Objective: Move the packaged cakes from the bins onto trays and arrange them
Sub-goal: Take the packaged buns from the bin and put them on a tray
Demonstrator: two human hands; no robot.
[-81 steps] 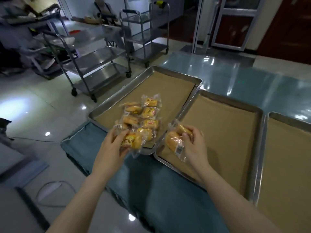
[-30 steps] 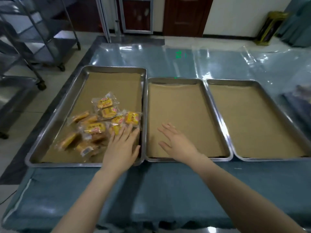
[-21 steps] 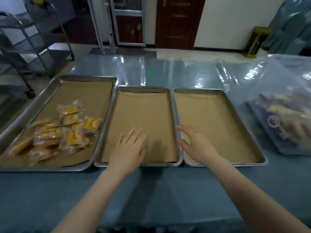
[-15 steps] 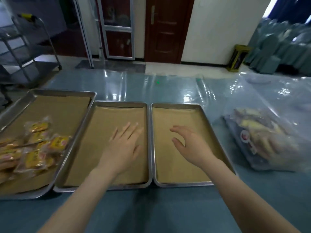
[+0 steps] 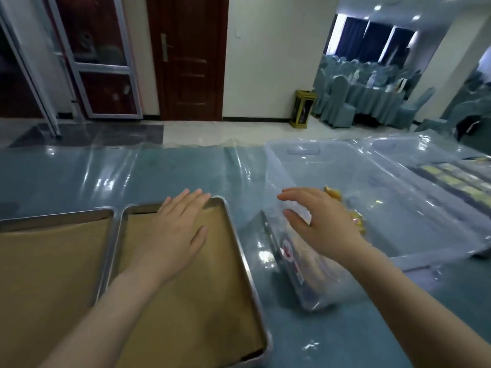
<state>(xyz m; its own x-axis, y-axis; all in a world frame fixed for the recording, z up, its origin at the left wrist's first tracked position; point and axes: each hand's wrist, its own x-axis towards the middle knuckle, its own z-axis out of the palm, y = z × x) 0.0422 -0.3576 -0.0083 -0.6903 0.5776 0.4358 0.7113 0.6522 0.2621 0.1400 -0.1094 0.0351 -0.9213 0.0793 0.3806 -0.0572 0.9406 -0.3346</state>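
A: Packaged cakes (image 5: 357, 221), location?
B: Lying inside clear bin (image 5: 393, 197), showing yellow just behind right hand (image 5: 321, 221).
A: State of right hand?
B: Hovering over bin's near-left wall, fingers spread, gripping nothing.
A: And left hand (image 5: 172, 229)?
B: Stretching flat, fingers together, over paper-lined tray (image 5: 245, 264) just left of bin; holding nothing.

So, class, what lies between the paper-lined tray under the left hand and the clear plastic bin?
Only a bare strip of film-covered blue tabletop separates tray and bin, head view.
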